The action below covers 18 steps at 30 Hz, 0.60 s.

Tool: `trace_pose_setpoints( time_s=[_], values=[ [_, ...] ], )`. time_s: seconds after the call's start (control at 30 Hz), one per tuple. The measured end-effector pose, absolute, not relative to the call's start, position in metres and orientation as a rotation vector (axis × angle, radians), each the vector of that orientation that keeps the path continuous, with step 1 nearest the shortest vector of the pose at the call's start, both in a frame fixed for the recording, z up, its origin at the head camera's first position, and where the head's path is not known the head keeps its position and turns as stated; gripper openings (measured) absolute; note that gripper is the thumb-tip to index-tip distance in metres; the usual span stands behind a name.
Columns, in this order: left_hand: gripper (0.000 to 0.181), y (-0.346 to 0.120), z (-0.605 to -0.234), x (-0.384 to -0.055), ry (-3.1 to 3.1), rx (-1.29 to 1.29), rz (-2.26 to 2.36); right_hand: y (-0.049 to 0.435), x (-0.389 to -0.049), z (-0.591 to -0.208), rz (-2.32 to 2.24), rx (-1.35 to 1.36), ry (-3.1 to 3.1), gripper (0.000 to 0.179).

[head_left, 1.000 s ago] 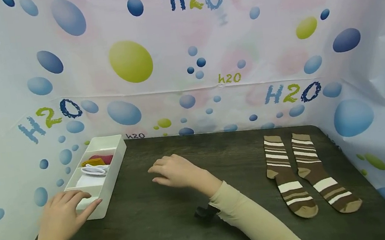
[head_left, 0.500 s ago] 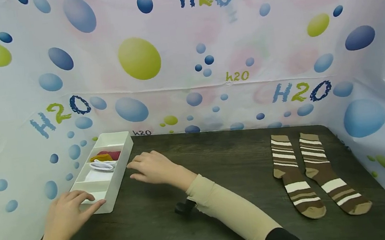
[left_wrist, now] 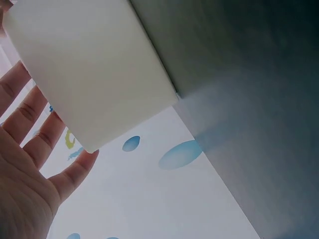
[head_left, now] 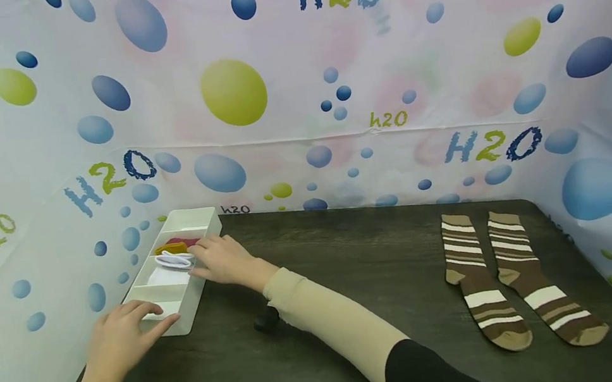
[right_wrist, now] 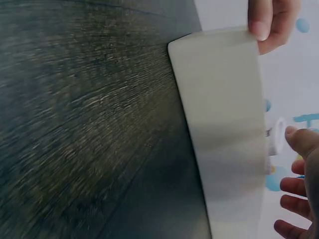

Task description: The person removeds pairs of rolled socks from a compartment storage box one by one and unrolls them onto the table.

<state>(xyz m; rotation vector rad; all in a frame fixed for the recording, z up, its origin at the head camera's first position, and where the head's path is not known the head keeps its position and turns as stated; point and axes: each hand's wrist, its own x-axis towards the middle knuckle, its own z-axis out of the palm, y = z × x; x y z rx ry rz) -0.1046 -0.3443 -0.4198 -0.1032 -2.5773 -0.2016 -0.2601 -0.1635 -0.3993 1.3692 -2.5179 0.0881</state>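
Note:
In the head view, a long white divided organizer box (head_left: 194, 306) stands at the left of the table. My left hand (head_left: 120, 341) holds its near end, thumb and fingers about the near wall; the left wrist view shows fingers (left_wrist: 42, 139) along the box edge. My right hand (head_left: 228, 259) reaches over the box's right wall, fingers spread beside a folded white sock (head_left: 173, 260) in one compartment. It grips nothing; the right wrist view shows the thumb (right_wrist: 299, 141) just apart from the white sock (right_wrist: 275, 137). Mustard (head_left: 171, 249) and dark red folded socks (head_left: 183, 241) lie behind the white one.
Two brown, tan and white striped socks (head_left: 486, 283) lie flat side by side on the right of the dark wooden table (head_left: 351, 274). A white sheet with blue and green dots (head_left: 282, 92) hangs behind and at both sides.
My right hand has moved left across the table to the box and the white sock. The left hand keeps its place on the box. The head view has turned slightly left.

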Motion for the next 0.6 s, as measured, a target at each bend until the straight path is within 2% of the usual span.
trace_pose_setpoints(
  time_s=[0.3,0.6],
  values=[
    [0.038,-0.344,-0.420,-0.107,-2.591,-0.099,-0.232,-0.188,-0.269,-0.407,0.148,1.315,-2.653,0.056],
    [0.037,-0.344,-0.419,-0.104,-2.583,-0.099,-0.230,-0.206,-0.268,-0.408,0.123,1.224,-2.758,0.053]
  ],
)
